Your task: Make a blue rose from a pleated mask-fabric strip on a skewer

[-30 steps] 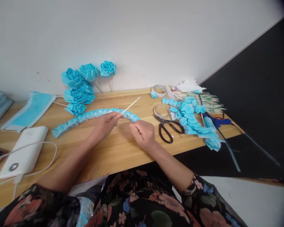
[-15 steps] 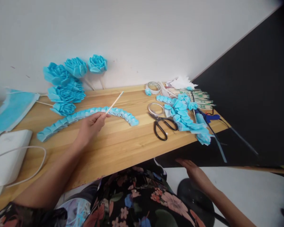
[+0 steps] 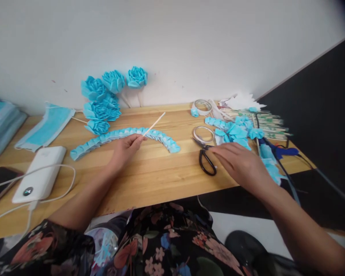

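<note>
My left hand [image 3: 128, 150] pinches the lower end of a thin pale wooden stick [image 3: 154, 124], which slants up to the right. Beneath the stick, a long curved strip of pleated light-blue material [image 3: 103, 140] lies on the wooden table [image 3: 161, 172]. My right hand [image 3: 241, 165] is over the black-handled scissors [image 3: 207, 164], its fingers stretched out and covering one handle loop. The fingertips are at the handles, and I cannot see a grip on them. Just behind the scissors is a narrow tape roll [image 3: 203, 134]. Crumpled blue pieces [image 3: 237, 130] lie beyond my right hand.
Blue fabric roses [image 3: 94, 89] on sticks stand against the wall. To the left are a face mask [image 3: 47, 128], stacked masks [image 3: 2, 124], a white power bank [image 3: 41, 172] with its cable and a phone [image 3: 1, 182]. Wrapped sticks [image 3: 271, 124] and a blue-handled tool [image 3: 286, 152] lie right.
My right hand has risen from below the table edge to the scissors. The left hand still holds the stick over the strip. The view has turned left, bringing the phone and stacked masks into sight.
</note>
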`<state>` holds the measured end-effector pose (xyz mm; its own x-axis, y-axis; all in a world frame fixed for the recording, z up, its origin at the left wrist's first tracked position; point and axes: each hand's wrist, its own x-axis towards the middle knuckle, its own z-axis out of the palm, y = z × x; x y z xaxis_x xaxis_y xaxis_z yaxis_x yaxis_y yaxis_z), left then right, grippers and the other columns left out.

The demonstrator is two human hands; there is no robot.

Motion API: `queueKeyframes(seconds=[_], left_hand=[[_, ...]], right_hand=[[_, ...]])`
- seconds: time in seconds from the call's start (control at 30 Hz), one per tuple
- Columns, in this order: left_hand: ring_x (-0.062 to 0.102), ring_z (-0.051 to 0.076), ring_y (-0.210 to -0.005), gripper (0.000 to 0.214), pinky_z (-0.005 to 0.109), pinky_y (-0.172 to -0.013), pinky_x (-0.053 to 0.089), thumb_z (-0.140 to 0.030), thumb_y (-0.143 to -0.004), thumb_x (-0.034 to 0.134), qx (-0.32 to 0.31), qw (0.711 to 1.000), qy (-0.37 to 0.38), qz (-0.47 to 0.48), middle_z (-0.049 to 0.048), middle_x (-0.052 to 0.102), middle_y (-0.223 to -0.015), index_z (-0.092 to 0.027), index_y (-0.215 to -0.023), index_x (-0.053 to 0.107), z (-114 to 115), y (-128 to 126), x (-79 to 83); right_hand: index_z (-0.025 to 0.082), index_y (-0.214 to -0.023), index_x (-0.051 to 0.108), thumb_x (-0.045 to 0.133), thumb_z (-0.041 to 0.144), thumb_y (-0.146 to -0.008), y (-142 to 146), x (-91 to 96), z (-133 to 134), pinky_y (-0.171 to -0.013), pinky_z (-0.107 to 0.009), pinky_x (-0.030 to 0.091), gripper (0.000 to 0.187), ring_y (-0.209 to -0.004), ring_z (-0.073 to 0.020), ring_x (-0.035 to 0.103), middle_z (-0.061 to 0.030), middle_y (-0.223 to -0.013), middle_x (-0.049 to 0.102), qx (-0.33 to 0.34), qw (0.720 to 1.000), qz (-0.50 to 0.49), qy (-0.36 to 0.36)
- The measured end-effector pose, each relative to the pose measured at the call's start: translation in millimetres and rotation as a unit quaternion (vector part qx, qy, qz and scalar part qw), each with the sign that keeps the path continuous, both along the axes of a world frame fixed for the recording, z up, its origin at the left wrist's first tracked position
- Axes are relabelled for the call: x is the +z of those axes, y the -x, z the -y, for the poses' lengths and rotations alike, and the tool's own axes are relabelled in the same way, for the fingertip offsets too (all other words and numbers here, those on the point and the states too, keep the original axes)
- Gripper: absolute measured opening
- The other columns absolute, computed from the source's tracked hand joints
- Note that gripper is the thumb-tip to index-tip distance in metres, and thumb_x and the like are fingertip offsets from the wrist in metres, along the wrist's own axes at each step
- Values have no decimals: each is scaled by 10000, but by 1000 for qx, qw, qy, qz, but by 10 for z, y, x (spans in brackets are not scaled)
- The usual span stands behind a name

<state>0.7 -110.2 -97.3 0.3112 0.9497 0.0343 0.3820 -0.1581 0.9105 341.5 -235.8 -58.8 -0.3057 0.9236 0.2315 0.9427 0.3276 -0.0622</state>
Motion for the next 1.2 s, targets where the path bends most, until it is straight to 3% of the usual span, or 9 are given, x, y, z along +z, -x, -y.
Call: queueKeyframes(seconds=[0.17, 0.33, 0.47, 0.57, 0.7, 0.83, 0.93, 1.1, 1.2], left_hand=[[420, 124, -591, 407, 238, -570, 338, -489, -897, 466, -8, 999, -32, -43, -38, 461, -597, -155, -933, 696, 12, -9, 45], [548, 155, -686, 384, 245, -652, 412, -483, -901, 478, -13, 996, -55, -74, -5, 633, -723, -176, -896, 708, -25, 12, 42], [596, 179, -747, 386, 246, -689, 439, -500, -910, 478, -7, 995, -52, -85, 1, 668, -775, -192, -886, 710, -57, 45, 8], [602, 186, -770, 394, 247, -710, 450, -511, -916, 478, 2, 994, -56, -93, 4, 680, -794, -197, -912, 717, -66, 69, -17], [589, 184, -745, 416, 249, -692, 451, -525, -928, 461, 4, 992, -61, -108, 2, 671, -772, -199, -918, 718, -58, 88, -12], [598, 190, -746, 414, 254, -690, 454, -524, -933, 463, 0, 992, -62, -111, 7, 668, -755, -201, -897, 719, -42, 80, 5], [627, 211, -793, 396, 270, -713, 473, -519, -933, 469, -9, 993, -57, -107, 19, 706, -803, -214, -899, 721, -29, 65, -5], [659, 232, -872, 397, 288, -758, 494, -524, -933, 479, -15, 993, -63, -102, 38, 749, -906, -218, -943, 732, -14, 65, -41], [661, 222, -865, 388, 280, -761, 491, -514, -934, 490, -18, 992, -72, -105, 34, 754, -925, -212, -953, 734, -9, 69, -38]], right_hand=[[187, -1191, 674, 428, 196, -971, 25, -94, -634, -850, -374, 479, 330, -989, -275, 637, -121, -1040, 720, -35, 990, 117, 66], [240, -1244, 638, 405, 258, -1004, -94, -119, -805, -751, -304, 450, 335, -952, -241, 649, -87, -1071, 705, -40, 985, 113, 127], [239, -1261, 628, 391, 282, -1014, -150, -107, -1010, -765, -291, 450, 345, -974, -229, 639, -85, -1102, 699, -13, 990, 90, 110], [194, -1206, 661, 397, 200, -989, -136, -75, -1127, -812, -308, 460, 342, -1013, -242, 632, -106, -1089, 702, -1, 992, 99, 84], [174, -1149, 685, 414, 204, -974, -127, 48, -962, -789, -318, 478, 324, -1017, -252, 649, -125, -1118, 705, -40, 994, 93, 37], [263, -1208, 645, 488, 352, -968, -181, 58, -588, -574, -266, 407, 299, -766, -208, 683, -49, -909, 731, -43, 983, 131, 122], [243, -1323, 556, 596, 401, -914, -168, -39, -398, -543, -253, 367, 441, -727, -208, 676, -60, -907, 715, -44, 973, 168, 155], [197, -1368, 514, 621, 412, -906, 149, -64, -301, -543, -273, 362, 520, -763, -251, 681, -114, -943, 691, -95, 958, 209, 170], [208, -1386, 490, 607, 404, -912, 443, -20, -311, -603, -286, 416, 526, -848, -254, 682, -117, -1024, 685, -54, 969, 163, 177]])
